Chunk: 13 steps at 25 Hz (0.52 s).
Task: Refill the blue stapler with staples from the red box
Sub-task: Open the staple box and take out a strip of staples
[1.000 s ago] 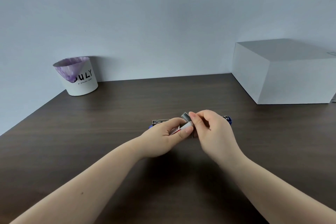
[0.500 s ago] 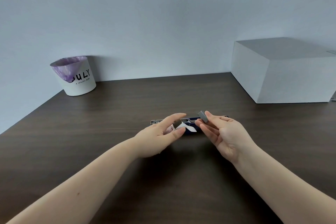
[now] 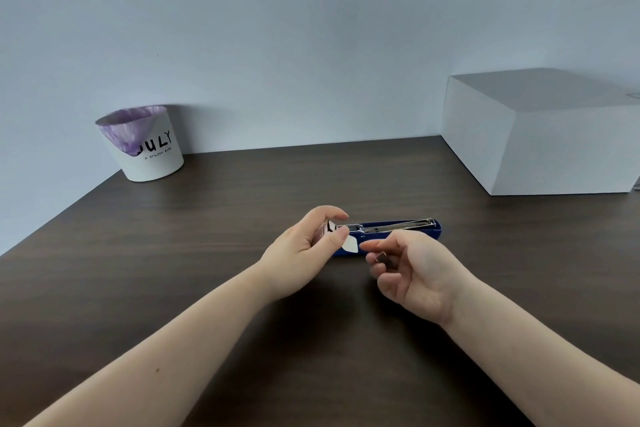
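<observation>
While left hand (image 3: 300, 246) pinches small red box (image 3: 323, 231), white flap open, right hand (image 3: 412, 269) curls loosely just right of it, staple strip (image 3: 382, 255) at fingertips. Blue stapler (image 3: 398, 236) lies opened on dark surface (image 3: 173, 253) behind hands. White bin (image 3: 143, 146) far left, white carton (image 3: 540, 135) far right.
</observation>
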Each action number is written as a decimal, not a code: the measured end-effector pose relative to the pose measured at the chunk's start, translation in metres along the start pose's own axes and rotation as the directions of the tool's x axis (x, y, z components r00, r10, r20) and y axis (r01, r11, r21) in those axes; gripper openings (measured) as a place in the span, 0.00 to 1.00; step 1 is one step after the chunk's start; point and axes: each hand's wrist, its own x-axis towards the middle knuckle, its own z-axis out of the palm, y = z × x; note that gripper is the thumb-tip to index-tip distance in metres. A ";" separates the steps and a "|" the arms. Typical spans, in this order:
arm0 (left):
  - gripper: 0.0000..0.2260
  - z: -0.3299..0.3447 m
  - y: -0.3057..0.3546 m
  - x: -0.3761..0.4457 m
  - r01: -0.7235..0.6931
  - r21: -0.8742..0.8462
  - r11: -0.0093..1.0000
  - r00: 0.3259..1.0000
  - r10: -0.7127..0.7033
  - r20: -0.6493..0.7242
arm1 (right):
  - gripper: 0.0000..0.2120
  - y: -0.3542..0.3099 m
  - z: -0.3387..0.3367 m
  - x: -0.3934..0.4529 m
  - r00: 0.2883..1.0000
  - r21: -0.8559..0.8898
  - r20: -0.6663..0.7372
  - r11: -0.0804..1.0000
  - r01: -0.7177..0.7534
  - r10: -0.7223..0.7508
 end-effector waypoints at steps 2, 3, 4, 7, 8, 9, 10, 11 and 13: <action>0.13 0.000 0.002 -0.001 -0.021 0.038 0.999 1.000 0.020 0.013 | 0.11 0.000 0.003 -0.001 0.998 -0.098 0.025 0.993 -0.059 0.061; 0.14 -0.001 0.003 -0.002 -0.028 0.059 0.998 0.999 0.026 0.022 | 0.11 -0.001 0.003 -0.002 0.996 -0.144 0.040 0.986 -0.079 0.085; 0.15 -0.001 0.002 -0.001 -0.033 0.071 0.997 0.999 0.031 0.032 | 0.12 -0.001 0.003 -0.002 0.993 -0.183 0.059 0.979 -0.089 0.101; 0.16 -0.005 0.000 -0.001 -0.038 0.091 0.995 0.995 0.029 0.091 | 0.13 -0.001 0.003 -0.001 0.987 -0.224 0.151 0.974 -0.014 0.049; 0.17 -0.005 -0.002 -0.001 -0.042 0.104 0.994 0.992 0.029 0.120 | 0.13 0.000 0.002 0.001 0.985 -0.215 0.172 0.976 0.032 0.005; 0.17 -0.006 -0.003 -0.002 -0.049 0.119 0.992 0.989 0.031 0.145 | 0.12 0.000 0.001 0.003 0.982 -0.203 0.184 0.976 0.072 -0.035; 0.17 -0.006 -0.004 -0.002 -0.054 0.133 0.990 0.987 0.032 0.161 | 0.11 0.000 0.001 0.004 0.979 -0.198 0.193 0.975 0.103 -0.064; 0.18 -0.006 -0.005 -0.002 -0.055 0.143 0.988 0.985 0.031 0.168 | 0.09 0.000 0.001 0.005 0.976 -0.206 0.201 0.971 0.125 -0.083; 0.17 -0.007 -0.007 -0.002 -0.052 0.153 0.987 0.984 0.025 0.176 | 0.07 -0.001 0.000 0.005 0.972 -0.255 0.212 0.955 0.151 -0.097</action>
